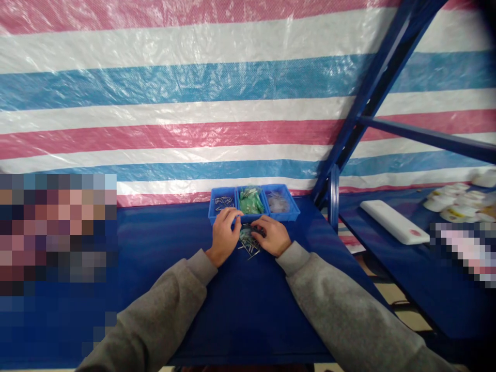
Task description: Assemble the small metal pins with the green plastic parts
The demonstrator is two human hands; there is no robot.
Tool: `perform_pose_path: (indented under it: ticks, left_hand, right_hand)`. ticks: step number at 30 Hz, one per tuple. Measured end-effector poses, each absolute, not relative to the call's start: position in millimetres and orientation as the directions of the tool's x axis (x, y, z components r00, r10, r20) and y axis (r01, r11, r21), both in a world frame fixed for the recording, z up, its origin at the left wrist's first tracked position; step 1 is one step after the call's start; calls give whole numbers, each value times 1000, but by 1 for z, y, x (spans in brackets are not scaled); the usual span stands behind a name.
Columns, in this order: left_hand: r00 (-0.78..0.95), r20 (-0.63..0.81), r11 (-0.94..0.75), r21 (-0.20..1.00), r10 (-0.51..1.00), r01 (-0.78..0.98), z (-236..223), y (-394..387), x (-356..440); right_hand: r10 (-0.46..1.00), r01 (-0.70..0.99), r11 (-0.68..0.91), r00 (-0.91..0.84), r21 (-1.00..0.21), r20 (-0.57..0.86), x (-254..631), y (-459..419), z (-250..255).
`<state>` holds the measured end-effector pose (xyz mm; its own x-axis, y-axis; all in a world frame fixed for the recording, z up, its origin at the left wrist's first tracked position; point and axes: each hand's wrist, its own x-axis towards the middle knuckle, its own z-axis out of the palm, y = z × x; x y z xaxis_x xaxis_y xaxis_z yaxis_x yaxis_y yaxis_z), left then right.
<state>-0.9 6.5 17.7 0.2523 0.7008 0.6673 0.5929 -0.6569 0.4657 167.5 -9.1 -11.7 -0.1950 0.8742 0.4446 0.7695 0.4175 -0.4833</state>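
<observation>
Both my hands rest on a blue table [240,299], just in front of a row of small blue bins. My left hand [225,233] is curled, fingertips pinching at a small green and metal part [246,233] between the hands. My right hand [273,235] is also curled, its fingers closed on the same part from the right. Loose metal pins [250,249] lie scattered on the table under and between the hands. The left bin [221,203] holds metal pins, the middle bin [251,202] green parts, the right bin [279,202] clear or grey pieces.
A striped pink, white and blue tarp [194,103] hangs behind the table. A blue steel frame post [334,199] stands at the right. Beyond it, another blue table carries a white flat case [393,221] and white round items [457,204]. Blurred patches sit at left and right.
</observation>
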Motion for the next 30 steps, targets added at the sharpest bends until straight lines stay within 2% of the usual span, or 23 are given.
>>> perform_pose_path:
  ticks: [6, 17, 23, 30]
  left_hand:
    - [275, 618, -663, 581, 737, 471, 6, 2, 0]
    - [247, 598, -635, 618, 762, 464, 6, 1, 0]
    - [222, 595, -625, 648, 772, 436, 10, 0, 1]
    - [298, 577, -646, 623, 760, 441, 6, 3, 2]
  right_hand:
    - [871, 816, 441, -289, -374, 397, 166, -11, -14]
    - [811, 787, 526, -349, -324, 468, 168, -9, -18]
    - [797, 768, 513, -261, -384, 544, 168, -10, -14]
    - [764, 719, 485, -70, -498, 641, 168, -9, -12]
